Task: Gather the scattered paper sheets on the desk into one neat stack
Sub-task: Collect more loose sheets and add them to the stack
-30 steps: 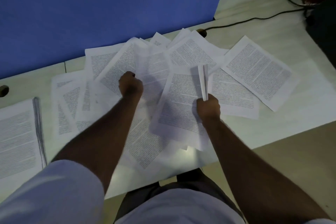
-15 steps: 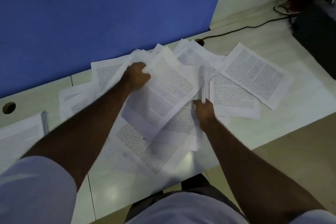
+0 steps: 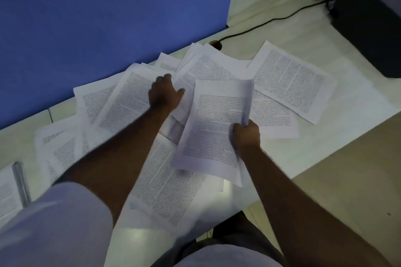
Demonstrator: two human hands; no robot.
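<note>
Several printed paper sheets (image 3: 288,80) lie scattered and overlapping on the pale desk (image 3: 338,128). My right hand (image 3: 246,135) grips the right edge of a small bundle of collected sheets (image 3: 214,128), held tilted above the desk with the printed side up. My left hand (image 3: 166,93) reaches over the middle of the pile with its fingers spread apart, resting on or just above a sheet (image 3: 128,99) near the blue wall; I cannot tell whether it touches. A long sheet (image 3: 167,188) lies under my forearms near the front edge.
A thick stapled stack (image 3: 10,188) lies at the far left. A blue partition (image 3: 108,17) backs the desk. A black cable (image 3: 271,21) runs from a desk hole (image 3: 216,44) to a dark box (image 3: 373,28) at the right. The floor shows beyond the desk's right edge.
The sheet my left hand carried has joined the bundle in my right hand, which now lies flatter. My left hand has let go and moved back over the pile with open fingers.
</note>
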